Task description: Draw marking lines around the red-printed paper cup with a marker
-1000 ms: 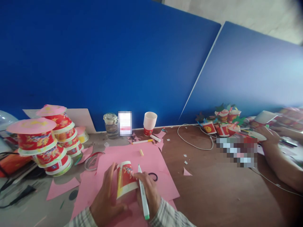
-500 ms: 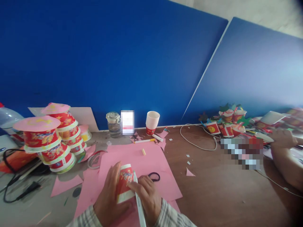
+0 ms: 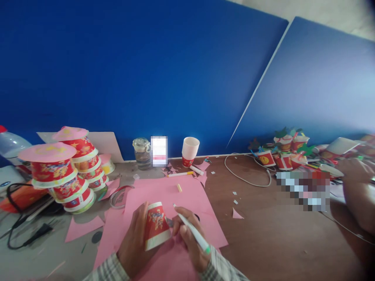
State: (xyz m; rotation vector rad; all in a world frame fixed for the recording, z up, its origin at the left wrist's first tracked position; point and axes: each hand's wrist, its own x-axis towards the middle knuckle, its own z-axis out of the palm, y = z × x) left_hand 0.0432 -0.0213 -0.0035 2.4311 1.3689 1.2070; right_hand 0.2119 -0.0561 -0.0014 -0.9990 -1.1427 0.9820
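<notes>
My left hand (image 3: 133, 240) is wrapped round the side of a red and white paper cup (image 3: 157, 222), which lies tilted with its printed side up. My right hand (image 3: 187, 244) grips a white marker (image 3: 193, 231) with a green end towards my wrist; its tip points up and away, apart from the cup. Behind my right hand a bit of a dark loop handle (image 3: 197, 217) shows, mostly hidden. Pink paper (image 3: 209, 228) is spread under both hands. A small pale yellow cap-like piece (image 3: 179, 188) lies on it.
Stacked cup towers (image 3: 52, 169) with pink tops stand left. A glass jar (image 3: 142, 154), white cups (image 3: 190, 146) and a yellow-white marker (image 3: 179, 174) are at the back. A white cable (image 3: 249, 184) curves right. Another person's hand (image 3: 356, 171) is by cup crafts (image 3: 284, 160).
My right hand has drawn the marker back from the cup's edge and turned it, so its green end now shows. My left hand still holds the cup, with its printed side turned more upward.
</notes>
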